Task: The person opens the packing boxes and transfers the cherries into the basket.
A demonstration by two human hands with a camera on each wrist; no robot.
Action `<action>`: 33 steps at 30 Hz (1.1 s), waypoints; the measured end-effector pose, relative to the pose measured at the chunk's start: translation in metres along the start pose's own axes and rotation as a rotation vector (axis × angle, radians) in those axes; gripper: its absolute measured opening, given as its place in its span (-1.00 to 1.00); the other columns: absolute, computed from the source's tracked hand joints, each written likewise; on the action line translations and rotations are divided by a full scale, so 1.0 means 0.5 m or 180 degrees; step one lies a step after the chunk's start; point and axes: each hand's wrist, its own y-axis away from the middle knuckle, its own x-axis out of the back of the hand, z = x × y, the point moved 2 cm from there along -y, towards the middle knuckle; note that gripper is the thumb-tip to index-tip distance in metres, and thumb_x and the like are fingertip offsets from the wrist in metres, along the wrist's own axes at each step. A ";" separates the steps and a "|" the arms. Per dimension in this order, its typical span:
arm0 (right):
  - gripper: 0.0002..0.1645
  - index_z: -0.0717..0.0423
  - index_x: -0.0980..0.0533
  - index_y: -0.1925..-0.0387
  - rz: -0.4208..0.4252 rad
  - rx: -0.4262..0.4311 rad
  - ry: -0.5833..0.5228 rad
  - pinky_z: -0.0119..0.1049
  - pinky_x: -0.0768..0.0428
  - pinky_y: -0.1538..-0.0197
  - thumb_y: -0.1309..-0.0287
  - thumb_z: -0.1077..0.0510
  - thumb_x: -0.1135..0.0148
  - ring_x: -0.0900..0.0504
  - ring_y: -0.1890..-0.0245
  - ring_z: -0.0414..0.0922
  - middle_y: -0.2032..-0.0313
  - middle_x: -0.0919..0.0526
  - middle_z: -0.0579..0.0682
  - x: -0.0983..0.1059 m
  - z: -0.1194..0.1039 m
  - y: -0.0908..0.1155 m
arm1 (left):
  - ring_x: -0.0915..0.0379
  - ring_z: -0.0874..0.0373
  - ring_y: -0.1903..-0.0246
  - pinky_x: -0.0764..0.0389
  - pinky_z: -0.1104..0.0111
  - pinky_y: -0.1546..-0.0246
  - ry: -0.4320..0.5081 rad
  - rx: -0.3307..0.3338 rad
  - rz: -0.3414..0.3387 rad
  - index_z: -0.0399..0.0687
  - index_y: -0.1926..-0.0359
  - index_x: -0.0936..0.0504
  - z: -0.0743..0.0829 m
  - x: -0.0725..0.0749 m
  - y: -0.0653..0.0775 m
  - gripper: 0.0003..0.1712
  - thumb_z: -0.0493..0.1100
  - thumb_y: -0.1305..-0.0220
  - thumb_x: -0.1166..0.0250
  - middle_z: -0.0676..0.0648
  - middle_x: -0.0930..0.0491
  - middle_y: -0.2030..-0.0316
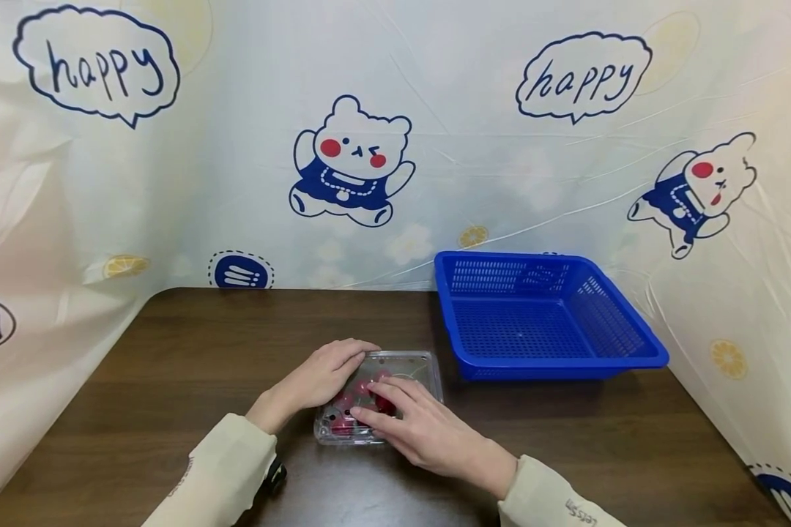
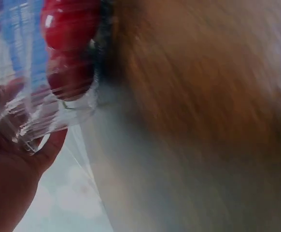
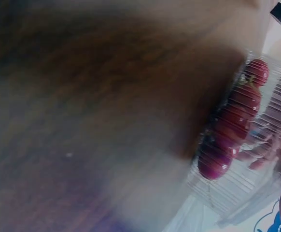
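Observation:
A clear plastic box (image 1: 422, 366) lies on the table, with several small round red fruits (image 1: 343, 424) inside. My left hand (image 1: 319, 373) holds the box along its left side, fingers reaching to the far rim. In the left wrist view the thumb (image 2: 53, 147) bends against a corner of the plastic, and fruits (image 2: 70, 24) with a thin stem show through the wall. My right hand (image 1: 428, 432) rests over the lid's front right part, fingers spread and fairly straight. Through the ribbed side in the right wrist view, a row of fruits (image 3: 244, 99) is visible.
A blue perforated plastic basket (image 1: 521, 322) stands behind and to the right of the box. The dark wooden table (image 1: 191, 351) ends at a printed cloth (image 1: 237, 183) that hangs around the back and sides.

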 end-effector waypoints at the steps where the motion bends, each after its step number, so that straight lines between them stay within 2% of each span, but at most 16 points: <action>1: -0.48 -0.12 -0.46 -0.23 0.0020 -0.0001 0.0006 -0.06 -0.53 -0.18 -0.21 0.09 -0.22 -0.45 -0.22 0.10 -0.15 -0.53 0.16 -0.002 -0.001 0.000 | -0.45 -0.02 -0.15 -0.42 -0.09 -0.19 -0.0002 -0.0005 0.0013 -0.03 -0.17 -0.54 -0.001 0.000 0.000 -0.64 -0.17 -0.48 0.06 -0.11 -0.61 -0.12; 8: -0.51 -0.11 -0.48 -0.21 0.0091 -0.0020 -0.0007 -0.06 -0.51 -0.21 -0.28 -0.07 -0.13 -0.41 -0.25 0.06 -0.15 -0.54 0.15 -0.007 -0.005 -0.004 | -0.46 -0.01 -0.11 -0.43 -0.09 -0.17 0.0031 0.0035 0.0082 0.01 -0.15 -0.55 -0.004 0.001 0.008 -0.65 -0.16 -0.48 0.05 -0.08 -0.63 -0.08; 16: -0.52 -0.16 -0.48 -0.19 0.0191 -0.0137 0.0218 -0.07 -0.53 -0.12 -0.29 -0.16 -0.06 -0.48 -0.13 0.07 -0.11 -0.56 0.14 -0.018 -0.006 -0.003 | -0.45 0.00 -0.07 -0.45 -0.07 -0.13 -0.0072 -0.0008 0.0060 0.00 -0.15 -0.54 -0.001 0.002 0.008 -0.65 -0.18 -0.46 0.04 -0.09 -0.61 -0.05; 22: -0.49 -0.12 -0.48 -0.18 0.0264 -0.0219 0.0281 -0.07 -0.52 -0.06 -0.32 -0.20 0.04 -0.49 -0.07 0.05 -0.09 -0.55 0.13 -0.027 -0.003 -0.003 | -0.45 -0.01 -0.06 -0.44 -0.07 -0.11 -0.0127 0.0051 0.0095 -0.01 -0.17 -0.52 -0.001 0.000 0.013 -0.64 -0.18 -0.43 0.01 -0.09 -0.60 -0.04; 33: -0.39 -0.09 -0.45 -0.20 0.0031 -0.0324 0.0320 -0.10 -0.48 0.02 -0.23 -0.28 -0.05 -0.46 -0.03 0.01 -0.10 -0.54 0.09 -0.024 0.015 0.006 | -0.41 -0.04 -0.03 -0.43 -0.06 -0.09 -0.0190 0.0149 0.0002 -0.08 -0.23 -0.45 0.008 -0.007 0.018 -0.57 -0.09 -0.40 -0.06 -0.14 -0.55 -0.08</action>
